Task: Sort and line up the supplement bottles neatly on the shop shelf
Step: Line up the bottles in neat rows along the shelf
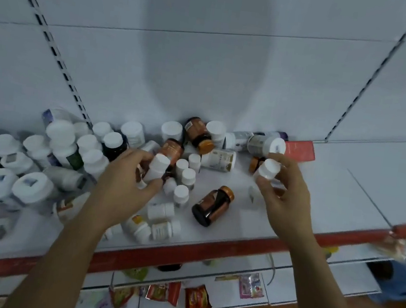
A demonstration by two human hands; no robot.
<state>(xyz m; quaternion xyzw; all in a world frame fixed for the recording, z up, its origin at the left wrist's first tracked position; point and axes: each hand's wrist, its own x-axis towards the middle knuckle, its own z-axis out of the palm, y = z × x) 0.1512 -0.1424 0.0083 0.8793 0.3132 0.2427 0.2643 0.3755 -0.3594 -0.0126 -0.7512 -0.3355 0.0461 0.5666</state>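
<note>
**Supplement bottles (188, 177) lying jumbled on the shelf (333, 190), one being held in each hand**

Most of the bottles are crowding the left and middle of the white shelf. Some are standing upright and many are lying on their sides, a few against the back panel. Large white-lidded tubs (27, 183) are standing packed together at the far left.

The left hand (127, 178) is reaching into the middle of the pile and gripping a small white bottle (158, 167), with fingers and thumb curling round its body and its cap pointing up and away. The right hand (284, 192) is hovering above the shelf just right of the pile. It is pinching a second white bottle (267, 169) between thumb and fingertips, with the cap facing the camera.

Between the two hands an amber bottle (212, 205) with a gold cap is lying on its side on the shelf surface, apart from both hands. A red box (299, 150) is lying at the back, behind the right hand. Below the shelf's red front edge (210, 252), snack packets (197, 299) are showing on a lower level.
</note>
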